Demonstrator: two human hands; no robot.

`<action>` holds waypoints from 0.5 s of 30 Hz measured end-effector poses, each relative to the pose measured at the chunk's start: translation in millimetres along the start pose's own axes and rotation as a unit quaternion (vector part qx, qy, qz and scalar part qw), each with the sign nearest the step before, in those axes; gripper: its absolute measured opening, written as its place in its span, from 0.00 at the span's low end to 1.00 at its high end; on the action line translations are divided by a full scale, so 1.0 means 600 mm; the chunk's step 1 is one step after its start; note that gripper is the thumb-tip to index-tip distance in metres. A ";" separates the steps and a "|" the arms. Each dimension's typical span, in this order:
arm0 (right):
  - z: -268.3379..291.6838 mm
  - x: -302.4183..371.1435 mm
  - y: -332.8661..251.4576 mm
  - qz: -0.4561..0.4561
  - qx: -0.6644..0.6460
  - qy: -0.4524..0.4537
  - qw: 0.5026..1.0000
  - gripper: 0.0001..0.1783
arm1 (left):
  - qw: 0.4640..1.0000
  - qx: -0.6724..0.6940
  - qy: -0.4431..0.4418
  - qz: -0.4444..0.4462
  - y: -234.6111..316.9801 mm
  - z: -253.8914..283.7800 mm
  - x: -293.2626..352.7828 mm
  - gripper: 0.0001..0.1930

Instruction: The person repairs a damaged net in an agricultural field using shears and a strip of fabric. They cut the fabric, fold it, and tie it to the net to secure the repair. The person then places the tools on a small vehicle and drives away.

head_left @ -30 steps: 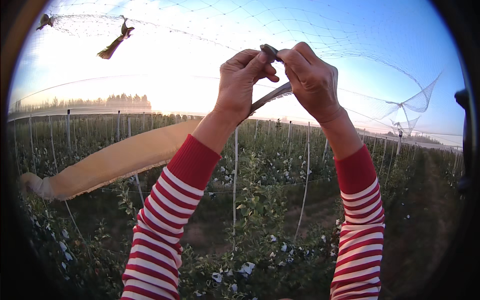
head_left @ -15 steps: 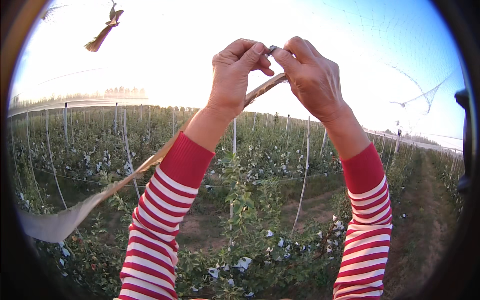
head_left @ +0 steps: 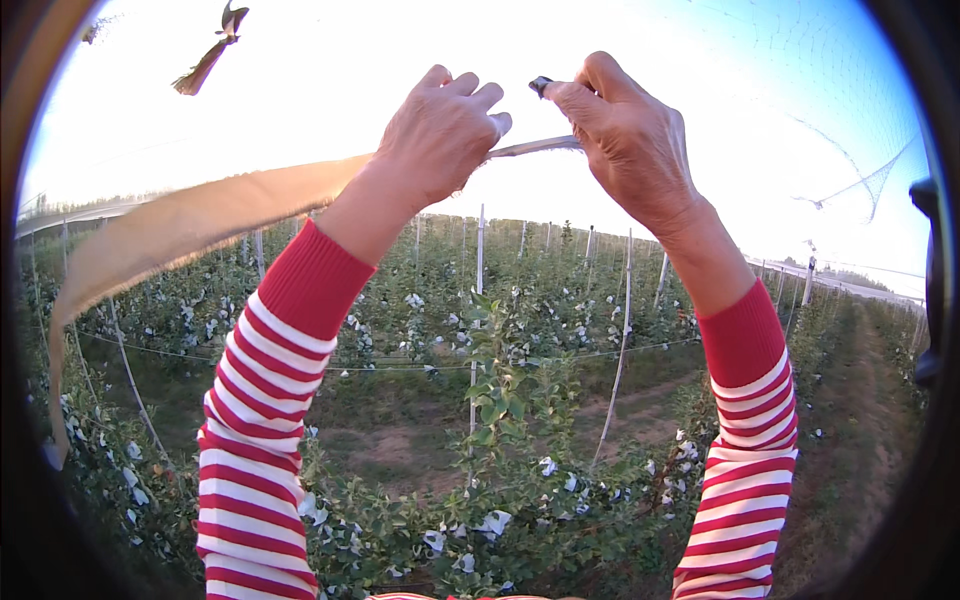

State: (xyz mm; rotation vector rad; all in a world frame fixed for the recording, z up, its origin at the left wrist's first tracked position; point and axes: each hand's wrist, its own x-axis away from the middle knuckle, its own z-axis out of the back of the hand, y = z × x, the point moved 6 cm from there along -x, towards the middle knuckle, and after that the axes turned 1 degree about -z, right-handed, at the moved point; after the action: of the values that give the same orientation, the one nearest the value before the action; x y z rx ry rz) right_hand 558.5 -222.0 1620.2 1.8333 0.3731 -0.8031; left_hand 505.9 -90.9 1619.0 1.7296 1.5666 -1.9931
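Both my arms, in red-and-white striped sleeves, are raised against the bright sky. My left hand is closed on a long beige cloth strip, which trails off to the left and hangs down there. A narrow, pulled-out part of the strip spans the gap to my right hand, whose curled fingers hold it. At the tip of the right thumb a small dark thing shows; I cannot tell what it is. The insides of both hands are hidden.
A brown knotted strip hangs at upper left. Netting droops at upper right. Below are leafy plants dotted with white pieces, thin poles and wires. A dirt path runs along the right.
My left hand has moved left and turned, away from the right hand's fingertips. The cloth strip has swung up and spread out on the left. My right hand has barely moved.
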 end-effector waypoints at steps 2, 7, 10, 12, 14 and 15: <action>-0.004 -0.003 -0.001 -0.018 -0.039 -0.015 0.999 0.16 | 0.998 0.032 -0.044 -0.010 -0.008 -0.005 -0.009 0.05; -0.011 0.009 0.007 -0.073 -0.092 -0.030 0.993 0.17 | 0.952 0.255 0.169 -0.014 -0.022 0.058 -0.029 0.03; 0.004 0.004 0.012 -0.107 -0.100 -0.043 0.988 0.15 | 0.917 0.349 0.194 0.003 -0.019 0.073 -0.040 0.03; 0.007 0.005 0.018 -0.124 -0.118 -0.033 0.985 0.12 | 0.913 0.359 0.194 0.014 -0.007 0.084 -0.038 0.03; 0.003 0.007 0.025 -0.135 -0.154 0.006 0.979 0.09 | 0.907 0.371 0.198 0.027 -0.004 0.083 -0.037 0.02; -0.001 0.005 0.028 -0.157 -0.188 -0.008 0.970 0.08 | 0.910 0.358 0.207 0.026 -0.005 0.085 -0.033 0.02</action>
State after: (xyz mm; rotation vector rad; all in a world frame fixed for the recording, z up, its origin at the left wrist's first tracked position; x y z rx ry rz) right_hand 571.1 -228.5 1630.1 1.4294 0.7648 -0.8909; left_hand 475.8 -135.9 1628.3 2.5499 0.8519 -2.4860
